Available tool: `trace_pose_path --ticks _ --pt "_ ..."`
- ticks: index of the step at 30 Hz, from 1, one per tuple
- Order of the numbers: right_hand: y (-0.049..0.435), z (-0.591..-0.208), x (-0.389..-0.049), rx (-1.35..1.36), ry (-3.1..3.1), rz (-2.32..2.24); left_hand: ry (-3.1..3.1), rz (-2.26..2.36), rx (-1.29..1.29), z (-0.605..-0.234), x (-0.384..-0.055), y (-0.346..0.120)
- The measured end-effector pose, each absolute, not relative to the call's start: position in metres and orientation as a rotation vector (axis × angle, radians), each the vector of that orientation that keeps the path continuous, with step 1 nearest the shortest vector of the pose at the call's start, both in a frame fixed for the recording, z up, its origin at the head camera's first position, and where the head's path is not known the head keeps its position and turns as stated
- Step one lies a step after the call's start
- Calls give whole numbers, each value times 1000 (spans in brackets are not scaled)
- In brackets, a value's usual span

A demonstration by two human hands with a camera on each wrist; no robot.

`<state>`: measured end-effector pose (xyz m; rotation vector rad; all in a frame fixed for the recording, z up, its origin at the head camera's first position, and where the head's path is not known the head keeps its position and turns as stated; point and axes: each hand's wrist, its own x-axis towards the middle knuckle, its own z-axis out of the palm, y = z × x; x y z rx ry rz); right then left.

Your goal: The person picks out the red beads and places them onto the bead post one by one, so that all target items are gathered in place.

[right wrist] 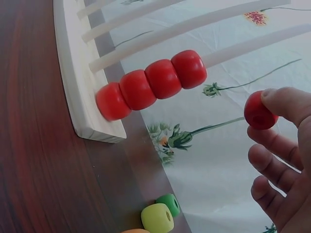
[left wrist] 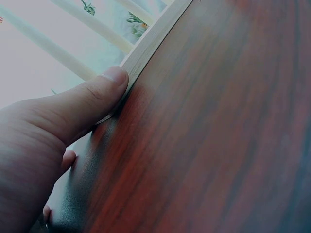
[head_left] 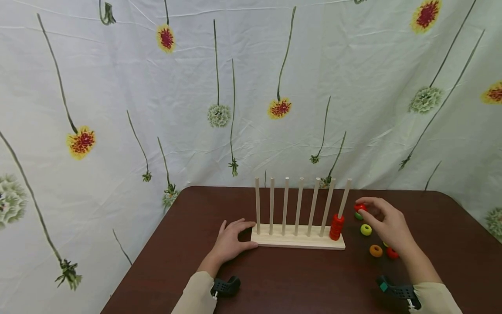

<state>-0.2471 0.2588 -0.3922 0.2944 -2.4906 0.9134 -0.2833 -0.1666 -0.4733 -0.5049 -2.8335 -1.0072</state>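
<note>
A pale wooden base (head_left: pixel 298 240) carries a row of several upright pegs. Red beads (head_left: pixel 336 227) are stacked on its rightmost peg (head_left: pixel 345 198), and the right wrist view shows that stack (right wrist: pixel 156 80) closely. My left hand (head_left: pixel 230 242) holds the base's left end; its thumb (left wrist: pixel 109 85) lies along the front edge in the left wrist view. To the right of the pegs my right hand (head_left: pixel 388 220) pinches one red bead (right wrist: pixel 258 111) between thumb and fingers, held up off the table and apart from the peg.
Below the right hand lie loose beads: a green bead (right wrist: pixel 168 204), a yellow-green bead (head_left: pixel 366 230), an orange bead (head_left: pixel 375 250) and a red bead (head_left: pixel 392 253). The dark brown table (head_left: pixel 290 279) ends at a flower-printed white cloth (head_left: pixel 251 87).
</note>
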Motion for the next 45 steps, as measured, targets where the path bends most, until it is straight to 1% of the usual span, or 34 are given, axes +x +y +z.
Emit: trace_pose_path --ticks 10,24,36,45 --pt "257 -390 -246 265 -2468 953 -2836 -1015 -507 -474 -285 -167" --pt "241 -380 -243 226 -2306 1034 -2842 -1000 -495 -477 -287 -168" --pt "226 -365 -238 202 -2109 1259 -2838 -1004 -498 -477 -285 -170" --pt "215 -347 -237 188 -2045 1284 -2838 -1004 -512 -476 -286 -168"
